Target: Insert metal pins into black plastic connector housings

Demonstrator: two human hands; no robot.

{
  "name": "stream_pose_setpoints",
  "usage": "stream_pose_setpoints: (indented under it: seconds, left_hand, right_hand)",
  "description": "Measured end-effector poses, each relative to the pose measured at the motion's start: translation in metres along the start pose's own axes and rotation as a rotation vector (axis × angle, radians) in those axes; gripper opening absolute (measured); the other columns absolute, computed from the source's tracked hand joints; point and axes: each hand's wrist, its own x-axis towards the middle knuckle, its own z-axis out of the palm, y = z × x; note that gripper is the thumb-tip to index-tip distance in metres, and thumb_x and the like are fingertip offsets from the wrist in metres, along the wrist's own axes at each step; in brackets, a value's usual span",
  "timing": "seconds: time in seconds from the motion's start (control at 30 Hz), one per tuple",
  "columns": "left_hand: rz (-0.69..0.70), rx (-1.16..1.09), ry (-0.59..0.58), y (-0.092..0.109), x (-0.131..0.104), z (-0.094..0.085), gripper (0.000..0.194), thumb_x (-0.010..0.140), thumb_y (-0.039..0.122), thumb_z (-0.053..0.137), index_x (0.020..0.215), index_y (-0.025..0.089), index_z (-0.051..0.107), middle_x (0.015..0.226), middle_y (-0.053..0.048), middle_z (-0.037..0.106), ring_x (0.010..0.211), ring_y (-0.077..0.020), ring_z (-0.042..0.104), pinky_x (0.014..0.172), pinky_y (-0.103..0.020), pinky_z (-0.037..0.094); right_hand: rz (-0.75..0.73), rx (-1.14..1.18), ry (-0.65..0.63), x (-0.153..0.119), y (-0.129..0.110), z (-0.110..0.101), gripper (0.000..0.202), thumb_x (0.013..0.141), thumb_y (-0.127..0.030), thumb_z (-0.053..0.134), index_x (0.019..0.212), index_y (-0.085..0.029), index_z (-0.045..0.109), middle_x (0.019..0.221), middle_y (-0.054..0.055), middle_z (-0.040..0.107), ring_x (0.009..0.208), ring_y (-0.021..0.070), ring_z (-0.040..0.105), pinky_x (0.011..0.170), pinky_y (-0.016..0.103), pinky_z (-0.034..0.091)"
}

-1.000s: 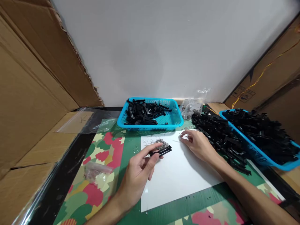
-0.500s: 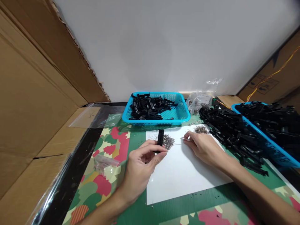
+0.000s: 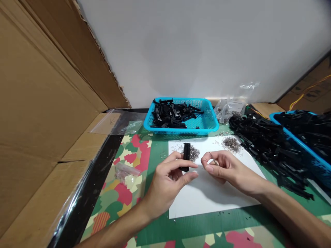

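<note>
**Pin and black part brought together over the paper**

Head view: the left hand (image 3: 168,179) pinches a small black plastic part (image 3: 186,156) between thumb and fingers, standing it nearly upright over the white paper sheet (image 3: 214,193). A second ago that part lay flat and sideways in the same fingers, beside the nearer pile of metal pins (image 3: 193,153); it has since been turned on end. The right hand (image 3: 227,168) has come in from the far right of the sheet, where it was picking at the paper, and now sits just beside the left, its thumb and forefinger closed on a thin metal pin (image 3: 213,159) tilted towards the part. Pin and part are near but not touching. By my reading, the picking-up is done and the fitting of pin to part is about to start.

Around them: a second heap of pins (image 3: 231,143) further right, a blue basket (image 3: 207,128) of black parts at the back, a loose heap of black parts (image 3: 269,144) on the right, and the patterned green mat (image 3: 129,162) beneath.
</note>
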Motion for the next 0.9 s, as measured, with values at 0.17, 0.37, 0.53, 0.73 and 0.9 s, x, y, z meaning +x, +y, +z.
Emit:
stream_pose_setpoints:
  seconds: [0.17, 0.37, 0.53, 0.73, 0.9]
  left_hand:
    - [0.025, 0.012, -0.012, -0.003, -0.001, 0.001, 0.003, 0.093, 0.025, 0.086, 0.096, 0.024, 0.087, 0.087, 0.001, 0.057, 0.071, -0.0107, 0.053, 0.060, -0.021, 0.038]
    - [-0.018, 0.035, -0.018, -0.004, -0.001, 0.002, 0.009, 0.100, 0.027, 0.078, 0.094, 0.022, 0.083, 0.087, 0.000, 0.059, 0.070, -0.0113, 0.053, 0.060, -0.022, 0.038]
    - [-0.041, 0.052, -0.021, -0.002, 0.001, 0.002, 0.013, 0.101, 0.029, 0.076, 0.093, 0.020, 0.081, 0.086, 0.000, 0.061, 0.073, -0.0134, 0.055, 0.061, -0.024, 0.038]
    - [-0.109, 0.003, -0.142, 0.001, -0.002, 0.001, 0.017, 0.106, 0.036, 0.069, 0.110, 0.024, 0.080, 0.099, -0.002, 0.062, 0.073, -0.0130, 0.055, 0.064, -0.024, 0.043]
    - [-0.196, -0.069, -0.327, 0.003, -0.005, 0.001, 0.024, 0.112, 0.039, 0.057, 0.127, 0.025, 0.068, 0.096, -0.001, 0.066, 0.061, -0.0108, 0.050, 0.060, -0.025, 0.042]
  right_hand:
    - [-0.018, 0.146, -0.042, 0.005, 0.015, 0.012, 0.035, 0.099, -0.051, 0.076, 0.099, -0.020, 0.062, 0.058, -0.011, 0.032, 0.051, 0.0077, 0.018, 0.048, 0.025, 0.012]
    - [-0.077, -0.015, 0.084, 0.005, 0.014, 0.019, 0.032, 0.099, -0.049, 0.075, 0.097, -0.020, 0.065, 0.058, -0.010, 0.036, 0.053, 0.0082, 0.023, 0.049, 0.025, 0.014]
    - [-0.269, -0.394, 0.303, 0.000, 0.011, 0.025, 0.024, 0.102, -0.040, 0.068, 0.096, -0.018, 0.077, 0.062, -0.006, 0.035, 0.058, 0.0113, 0.028, 0.054, 0.027, 0.021]
    - [-0.297, -0.515, 0.393, -0.005, 0.008, 0.026, 0.022, 0.099, -0.036, 0.067, 0.093, -0.019, 0.078, 0.058, -0.008, 0.029, 0.053, 0.0110, 0.024, 0.052, 0.029, 0.019]
    - [-0.316, -0.488, 0.546, -0.007, -0.004, 0.003, 0.022, 0.094, -0.037, 0.073, 0.086, -0.017, 0.077, 0.059, -0.007, 0.032, 0.054, 0.0104, 0.025, 0.053, 0.029, 0.018]
